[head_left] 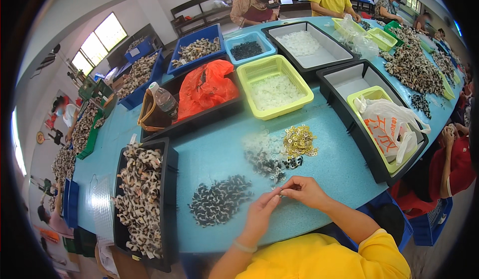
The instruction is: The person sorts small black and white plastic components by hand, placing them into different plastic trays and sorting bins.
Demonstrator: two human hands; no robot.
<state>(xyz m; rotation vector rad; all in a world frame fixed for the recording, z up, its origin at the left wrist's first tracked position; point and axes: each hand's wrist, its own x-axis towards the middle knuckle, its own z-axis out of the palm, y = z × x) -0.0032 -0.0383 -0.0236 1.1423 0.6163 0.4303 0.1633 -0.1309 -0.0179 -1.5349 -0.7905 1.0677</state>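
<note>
My left hand (261, 210) and my right hand (305, 191) meet fingertip to fingertip above the table's near edge. Both are closed in a pinch, and whatever sits between the fingertips is too small or hidden to name. Just beyond them lie small grey and black pieces (265, 166) and a few black pieces (293, 162). A heap of brass-coloured rings (300, 140) lies farther off, beside a spread of translucent white pieces (257, 141). Left of my left hand is a broad pile of small black-and-pale parts (219, 201).
A black tray (172, 179) full of parts stands at left. Behind the heaps are a yellow basket (304, 99) of translucent pieces and a red plastic bag (207, 89). At right, a black tray (379, 171) holds a yellow basket and white bag. Other people sit around the blue table (344, 144).
</note>
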